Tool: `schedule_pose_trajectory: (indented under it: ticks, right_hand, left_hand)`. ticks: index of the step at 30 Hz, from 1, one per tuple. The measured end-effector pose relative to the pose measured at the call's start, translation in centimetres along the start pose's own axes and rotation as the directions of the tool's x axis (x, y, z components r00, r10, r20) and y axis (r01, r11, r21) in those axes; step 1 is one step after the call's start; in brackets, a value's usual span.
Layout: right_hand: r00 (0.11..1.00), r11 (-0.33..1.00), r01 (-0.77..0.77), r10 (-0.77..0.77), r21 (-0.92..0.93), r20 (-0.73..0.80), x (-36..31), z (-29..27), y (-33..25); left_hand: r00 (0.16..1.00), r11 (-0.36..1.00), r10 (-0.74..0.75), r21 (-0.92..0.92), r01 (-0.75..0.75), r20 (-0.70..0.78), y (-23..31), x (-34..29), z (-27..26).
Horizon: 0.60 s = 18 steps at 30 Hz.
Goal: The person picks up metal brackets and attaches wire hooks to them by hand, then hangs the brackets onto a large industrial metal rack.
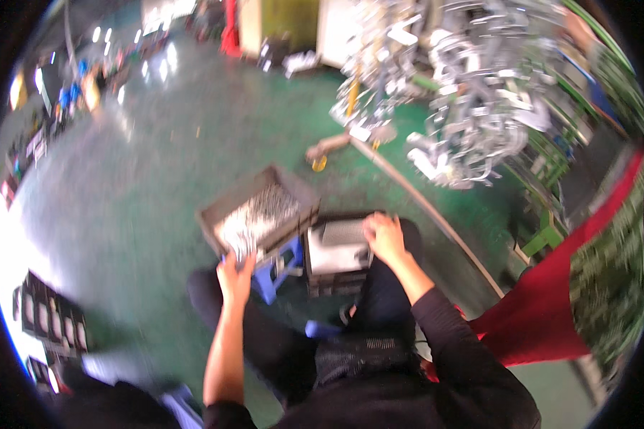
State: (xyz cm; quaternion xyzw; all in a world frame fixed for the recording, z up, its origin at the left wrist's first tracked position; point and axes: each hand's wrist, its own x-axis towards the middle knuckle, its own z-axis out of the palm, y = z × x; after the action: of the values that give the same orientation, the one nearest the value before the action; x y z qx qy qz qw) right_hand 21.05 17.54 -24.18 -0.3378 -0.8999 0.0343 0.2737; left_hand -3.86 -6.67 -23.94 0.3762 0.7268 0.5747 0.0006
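Note:
My left hand [235,277] is at the near corner of a brown-grey bin [298,226] that holds many small silvery metal parts [261,213]. Its thumb and fingers close together beside shiny pieces at the rim; blur hides what they grip. Over the right side of a dark crate [336,287], my right hand [385,236] bends its fingers downward, closed, and whatever they hold is hidden. Inside that crate lie a white sheet [329,259] and a grey, closely packed block of parts [344,232].
A blue plastic stool [270,281] stands under the bin. Clusters of hanging metal parts [472,107] fill the upper right, above a wheeled stand [329,146]. Close on my right is a person in a red apron [533,322]. Black crates [50,314] sit at the left.

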Motion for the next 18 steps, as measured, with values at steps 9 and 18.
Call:
schedule_pose_trajectory:
  ticks: [9, 18]
  right_hand:
    - [0.893, 0.834, 0.066, -0.294, 0.548, 0.341, 12.5, 9.1, -7.9]
    - [0.689, 0.956, 0.265, -0.279, 0.126, 0.668, 21.3, 26.8, -9.8]
  left_hand:
    - [0.913, 0.889, -0.34, -0.24, 0.39, 0.226, 1.5, -0.1, -4.1]
    - [0.881, 0.909, -0.385, -0.051, 0.413, 0.274, -0.5, 1.1, -4.2]
